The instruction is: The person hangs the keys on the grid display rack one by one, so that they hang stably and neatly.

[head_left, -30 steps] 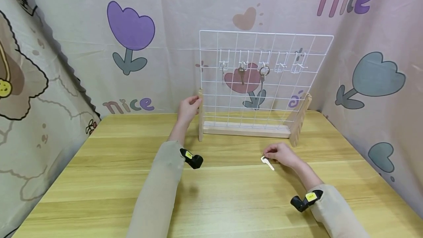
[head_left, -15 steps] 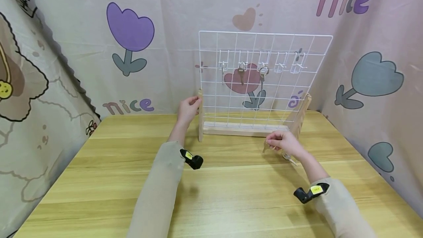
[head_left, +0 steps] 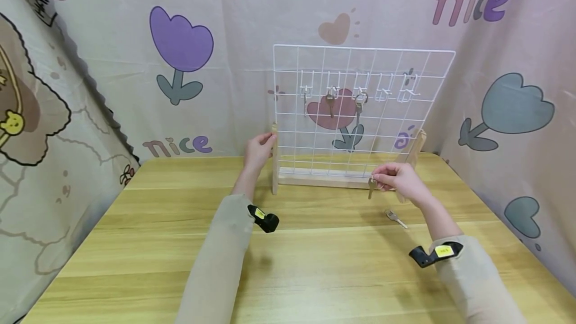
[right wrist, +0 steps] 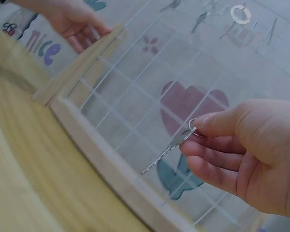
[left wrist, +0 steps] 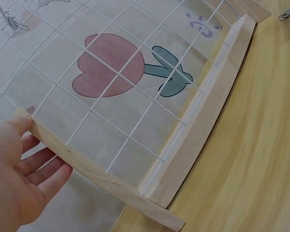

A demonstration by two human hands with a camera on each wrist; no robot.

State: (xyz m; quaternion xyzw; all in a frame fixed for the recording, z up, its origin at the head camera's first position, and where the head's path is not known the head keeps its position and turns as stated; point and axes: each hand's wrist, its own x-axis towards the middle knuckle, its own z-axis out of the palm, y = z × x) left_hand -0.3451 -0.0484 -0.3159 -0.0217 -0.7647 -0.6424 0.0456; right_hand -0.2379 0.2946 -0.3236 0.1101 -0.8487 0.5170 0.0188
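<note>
A white wire grid rack on a wooden stand stands at the back of the table. My left hand grips the top of its left wooden post, thumb in front and fingers behind. In front of the lower right of the grid, my right hand pinches a key by its small ring. The right wrist view shows this silver key with its blade pointing away from the fingertips. Another key with a ring lies on the table below the right hand.
Along the grid runs a row of white hooks. Keys hang from the left ones, among them a brownish key and a ringed key; the two right hooks carry none. A printed curtain encloses the wooden table.
My right hand has lifted a key off the table and moved up and right toward the grid, leaving the other key on the tabletop. The left hand stays on the post.
</note>
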